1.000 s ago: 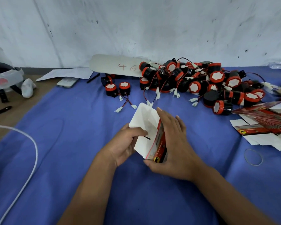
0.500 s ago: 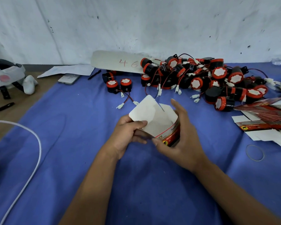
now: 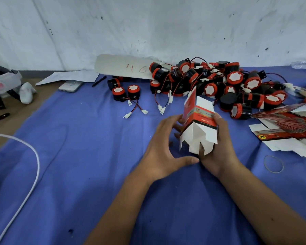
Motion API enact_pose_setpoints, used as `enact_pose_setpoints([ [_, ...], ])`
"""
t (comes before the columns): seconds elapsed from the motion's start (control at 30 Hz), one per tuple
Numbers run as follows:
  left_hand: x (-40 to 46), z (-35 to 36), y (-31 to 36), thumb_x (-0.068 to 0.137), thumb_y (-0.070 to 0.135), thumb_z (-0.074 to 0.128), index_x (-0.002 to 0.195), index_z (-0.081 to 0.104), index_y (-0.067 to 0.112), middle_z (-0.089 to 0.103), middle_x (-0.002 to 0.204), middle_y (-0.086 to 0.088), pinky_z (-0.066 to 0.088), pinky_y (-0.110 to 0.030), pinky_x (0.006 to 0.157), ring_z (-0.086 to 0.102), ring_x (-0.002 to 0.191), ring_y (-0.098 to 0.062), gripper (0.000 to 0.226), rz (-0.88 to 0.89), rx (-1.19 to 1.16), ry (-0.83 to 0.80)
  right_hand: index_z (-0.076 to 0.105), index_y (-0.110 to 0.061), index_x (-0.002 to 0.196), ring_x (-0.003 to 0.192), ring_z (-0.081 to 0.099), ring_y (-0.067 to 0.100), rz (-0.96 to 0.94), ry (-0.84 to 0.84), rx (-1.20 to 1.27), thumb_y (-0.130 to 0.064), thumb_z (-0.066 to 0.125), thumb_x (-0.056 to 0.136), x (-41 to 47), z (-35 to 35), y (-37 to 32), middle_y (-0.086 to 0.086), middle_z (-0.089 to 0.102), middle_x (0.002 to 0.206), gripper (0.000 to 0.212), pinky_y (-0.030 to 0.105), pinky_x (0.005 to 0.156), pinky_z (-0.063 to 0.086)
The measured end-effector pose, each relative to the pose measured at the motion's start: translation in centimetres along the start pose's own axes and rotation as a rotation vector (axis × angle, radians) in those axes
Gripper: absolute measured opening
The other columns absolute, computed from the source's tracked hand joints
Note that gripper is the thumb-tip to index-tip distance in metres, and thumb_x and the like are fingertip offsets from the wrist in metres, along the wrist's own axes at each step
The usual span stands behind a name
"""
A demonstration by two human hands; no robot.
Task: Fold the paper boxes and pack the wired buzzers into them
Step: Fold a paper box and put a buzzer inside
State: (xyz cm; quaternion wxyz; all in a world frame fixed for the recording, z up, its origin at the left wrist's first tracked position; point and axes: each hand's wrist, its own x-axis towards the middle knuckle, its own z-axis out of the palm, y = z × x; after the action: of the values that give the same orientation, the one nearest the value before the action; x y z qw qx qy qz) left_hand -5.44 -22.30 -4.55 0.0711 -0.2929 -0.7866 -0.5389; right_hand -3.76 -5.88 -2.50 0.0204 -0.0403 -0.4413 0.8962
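A red and white paper box [image 3: 198, 121] stands opened into a tube above the blue cloth, its white bottom flaps pointing toward me. My right hand [image 3: 219, 149] grips it from the right side and underneath. My left hand [image 3: 164, 152] curls round its left side, fingertips on the box and thumb stretched toward the flaps. A heap of black and orange wired buzzers [image 3: 219, 85] lies behind the box. Two separate buzzers [image 3: 126, 92] stand to the heap's left. A fanned stack of flat boxes [image 3: 290, 124] lies at the right.
A rubber band [image 3: 273, 164] lies on the cloth at the right. A white cable [image 3: 30, 174] curves along the left. A white card marked 46 [image 3: 124, 67], a phone [image 3: 70, 86], a pen [image 3: 99, 81] and a headset [image 3: 4, 82] sit at the back left.
The flat box has been opened into a tube and turned, so its bottom flaps face me. Both hands shifted right with it; my left thumb moved off the white flap.
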Motion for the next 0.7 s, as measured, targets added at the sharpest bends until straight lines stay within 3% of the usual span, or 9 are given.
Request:
enact_pose_setpoints([
  [0.07, 0.1, 0.0, -0.1, 0.065, 0.04, 0.097, 0.155, 0.028, 0.042, 0.037, 0.151, 0.02, 0.053, -0.019, 0.095, 0.047, 0.136, -0.002, 0.113, 0.01, -0.06, 0.049, 0.066, -0.009, 0.13, 0.115, 0.064, 0.038, 0.002, -0.063, -0.052, -0.052, 0.041, 0.099, -0.1, 0.0, 0.3, 0.026, 0.064, 0.129, 0.058, 0.053, 0.098, 0.052],
  [0.13, 0.2, 0.1, 0.0, 0.071, 0.034, 0.094, 0.159, 0.024, 0.036, 0.036, 0.156, 0.016, 0.052, -0.014, 0.092, 0.049, 0.135, 0.0, 0.112, 0.023, -0.109, 0.081, 0.072, -0.014, 0.121, 0.104, 0.069, 0.034, 0.015, -0.119, -0.125, -0.05, 0.04, 0.1, 0.2, 0.1, 0.8, 0.022, 0.07, 0.119, 0.053, 0.046, 0.087, 0.06],
  [0.23, 0.2, 0.1, 0.1, 0.086, 0.025, 0.073, 0.159, 0.027, 0.029, 0.038, 0.156, 0.014, 0.047, -0.019, 0.102, 0.046, 0.139, -0.005, 0.086, 0.093, 0.024, 0.177, 0.077, -0.021, 0.113, 0.105, 0.071, 0.028, 0.022, -0.183, -0.153, -0.046, 0.038, 0.099, 0.3, 0.2, 1.2, 0.016, 0.072, 0.118, 0.049, 0.037, 0.083, 0.059],
  [0.33, 0.3, -0.5, 0.0, 0.089, 0.013, 0.058, 0.153, 0.038, 0.019, 0.047, 0.15, 0.005, 0.041, -0.017, 0.107, 0.047, 0.138, -0.005, 0.068, 0.133, 0.103, 0.286, 0.077, -0.017, 0.111, 0.111, 0.067, 0.038, 0.001, -0.153, -0.248, -0.046, 0.043, 0.096, 0.3, 0.3, 1.9, 0.021, 0.07, 0.121, 0.047, 0.047, 0.088, 0.057],
  [0.4, 0.3, -1.0, -0.3, 0.083, -0.005, 0.061, 0.146, 0.051, 0.011, 0.051, 0.149, -0.002, 0.043, -0.022, 0.109, 0.048, 0.139, -0.009, 0.065, 0.137, 0.151, 0.322, 0.067, -0.008, 0.122, 0.113, 0.061, 0.047, -0.077, -0.139, -0.416, -0.043, 0.046, 0.096, 0.4, 0.3, 2.5, 0.029, 0.064, 0.124, 0.049, 0.051, 0.09, 0.057],
  [0.47, 0.4, -1.5, -0.4, 0.08, -0.012, 0.067, 0.142, 0.058, 0.011, 0.053, 0.148, -0.001, 0.046, -0.025, 0.108, 0.052, 0.136, -0.012, 0.067, 0.082, 0.262, 0.352, 0.048, -0.017, 0.144, 0.123, 0.06, 0.026, -0.265, -0.172, -0.591, -0.042, 0.053, 0.095, 0.0, 0.4, 2.6, 0.009, 0.061, 0.136, 0.056, 0.032, 0.09, 0.056],
  [0.5, 0.4, -1.8, -0.3, 0.081, -0.009, 0.07, 0.142, 0.059, 0.014, 0.054, 0.148, 0.002, 0.047, -0.028, 0.108, 0.052, 0.135, -0.012, 0.066, 0.04, 0.343, 0.355, 0.036, -0.024, 0.152, 0.129, 0.055, 0.015, -0.354, -0.188, -0.683, -0.045, 0.059, 0.091, -0.2, 0.5, 2.6, -0.001, 0.053, 0.144, 0.069, 0.026, 0.093, 0.054],
  [0.57, 0.3, -2.1, -0.2, 0.084, 0.0, 0.073, 0.144, 0.059, 0.021, 0.053, 0.149, 0.007, 0.049, -0.033, 0.108, 0.05, 0.136, -0.011, 0.065, -0.015, 0.476, 0.316, 0.02, -0.034, 0.157, 0.14, 0.043, 0.012, -0.468, -0.217, -0.856, -0.052, 0.07, 0.083, -0.5, 0.6, 2.7, -0.011, 0.036, 0.154, 0.091, 0.027, 0.103, 0.049],
  [0.7, 0.1, -2.2, 0.0, 0.086, 0.006, 0.069, 0.144, 0.058, 0.025, 0.049, 0.15, 0.013, 0.05, -0.033, 0.104, 0.048, 0.134, -0.008, 0.062, -0.036, 0.518, 0.267, 0.034, -0.039, 0.154, 0.145, 0.03, 0.019, -0.561, -0.296, -1.158, -0.059, 0.074, 0.076, -0.5, 0.7, 2.9, -0.007, 0.035, 0.152, 0.089, 0.043, 0.118, 0.034],
])
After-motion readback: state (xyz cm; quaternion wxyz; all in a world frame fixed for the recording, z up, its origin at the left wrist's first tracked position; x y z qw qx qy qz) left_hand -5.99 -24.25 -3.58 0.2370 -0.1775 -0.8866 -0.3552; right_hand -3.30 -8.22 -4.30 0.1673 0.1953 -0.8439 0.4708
